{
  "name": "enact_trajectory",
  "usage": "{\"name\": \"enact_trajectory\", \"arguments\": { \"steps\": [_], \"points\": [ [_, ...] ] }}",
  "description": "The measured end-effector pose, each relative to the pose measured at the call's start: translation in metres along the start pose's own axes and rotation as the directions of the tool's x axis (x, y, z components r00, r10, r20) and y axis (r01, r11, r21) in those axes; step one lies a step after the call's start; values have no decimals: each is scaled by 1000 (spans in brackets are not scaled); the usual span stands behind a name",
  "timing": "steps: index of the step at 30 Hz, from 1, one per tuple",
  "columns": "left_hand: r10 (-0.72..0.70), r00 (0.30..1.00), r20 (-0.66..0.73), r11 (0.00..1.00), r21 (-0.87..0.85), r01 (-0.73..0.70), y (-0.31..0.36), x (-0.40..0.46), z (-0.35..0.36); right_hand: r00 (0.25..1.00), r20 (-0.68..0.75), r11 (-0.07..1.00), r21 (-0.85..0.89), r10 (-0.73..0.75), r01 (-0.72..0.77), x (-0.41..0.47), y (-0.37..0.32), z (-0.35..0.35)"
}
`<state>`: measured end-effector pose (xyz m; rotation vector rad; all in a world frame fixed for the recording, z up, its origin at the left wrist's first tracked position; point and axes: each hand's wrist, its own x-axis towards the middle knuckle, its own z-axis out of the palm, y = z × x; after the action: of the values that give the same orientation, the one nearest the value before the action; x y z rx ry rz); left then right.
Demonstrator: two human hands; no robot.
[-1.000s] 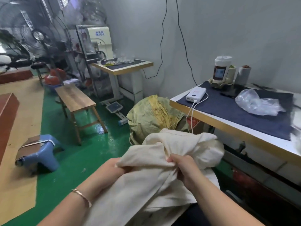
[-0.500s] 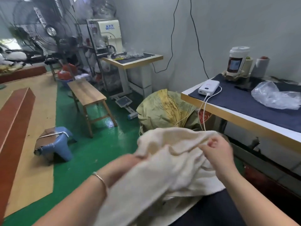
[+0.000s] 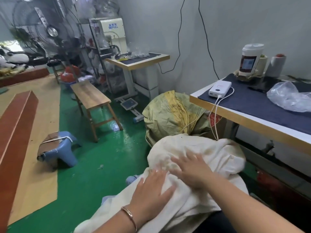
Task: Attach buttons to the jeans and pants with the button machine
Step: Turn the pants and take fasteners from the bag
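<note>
both hands lie flat with fingers spread and released on the cream pants [image 3: 198, 153], grasping nothing: left hand [image 3: 152, 190] lower, right hand [image 3: 190, 170] just above it, blurred. the pants are bunched on the lap, beside the surface's [image 3: 252, 121] near edge. a power bank [image 3: 219, 87] sits at that surface's left corner, a plastic bag [image 3: 287, 96] farther right. the button machine [image 3: 114, 37] stands well apart on the far surface.

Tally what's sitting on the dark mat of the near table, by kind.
White power bank: 1
Lidded cup: 1
Paper or thread rolls: 2, the second partly hidden behind the cup
Clear plastic bag: 1
Total: 5 on the dark mat
</note>
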<state>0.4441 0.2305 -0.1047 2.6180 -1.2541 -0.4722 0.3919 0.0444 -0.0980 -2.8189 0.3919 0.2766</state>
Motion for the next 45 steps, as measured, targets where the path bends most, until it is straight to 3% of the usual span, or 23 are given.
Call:
{"name": "enact_trajectory", "arguments": {
  "steps": [3,8,9,11,14,16,17,19,22,27,30,33,36,38,41,43,45],
  "points": [
    [-13,998,69,999,54,9,-4,12,13,998,38,998,34,54,-55,-9,16,41],
    [28,999,44,996,-90,-24,-17,4,28,996,30,997,-19,82,-81,-14,7,55],
    [36,999,40,993,-111,-31,-21,-2,29,998,15,998,-24,65,-64,-17,-1,56],
    [77,997,-13,994,-76,-78,-27,-13,28,987,-162,999,-35,2,-8,-25,-13,60],
    [111,991,-74,984,-133,-121,-33,-25,28,977,-212,1000,3,-3,3,-31,-25,60],
    [26,996,-82,986,-164,-39,-41,-22,27,966,-257,999,-35,-21,13,-25,-25,72],
    [47,996,-80,986,-156,-59,-45,-18,29,968,-248,999,-48,-22,10,-20,-25,76],
    [-2,1000,2,977,-215,3,-50,-12,30,978,-208,999,-43,-8,-1,-10,-24,81],
    [-50,999,4,995,-87,50,-53,-7,44,987,-161,998,-58,-15,6,-1,-22,81],
    [-48,999,-19,946,-323,39,-55,-10,42,998,-44,999,35,33,-31,-7,-19,70],
    [-185,982,-41,854,-500,141,-55,-12,30,1000,24,999,49,3,-4,-5,-11,75],
    [-296,955,25,893,-346,286,-69,-15,13,1000,31,992,128,3,-7,-7,-8,67],
    [-385,923,11,896,-234,377,-78,-25,2,994,-105,966,254,-29,55,-11,-8,45],
    [-357,932,-60,909,-250,332,-75,-34,0,978,-206,954,284,-38,97,-13,-11,31],
    [-134,983,-126,968,-228,103,-59,-50,6,961,-258,949,269,-95,166,-13,-24,20],
    [-45,993,-107,981,-191,24,-54,-59,22,973,-193,969,189,-124,161,-14,-29,25],
    [-48,991,-122,986,-164,28,-54,-62,40,991,-52,982,132,-127,132,-18,-29,46]
  ]
}}
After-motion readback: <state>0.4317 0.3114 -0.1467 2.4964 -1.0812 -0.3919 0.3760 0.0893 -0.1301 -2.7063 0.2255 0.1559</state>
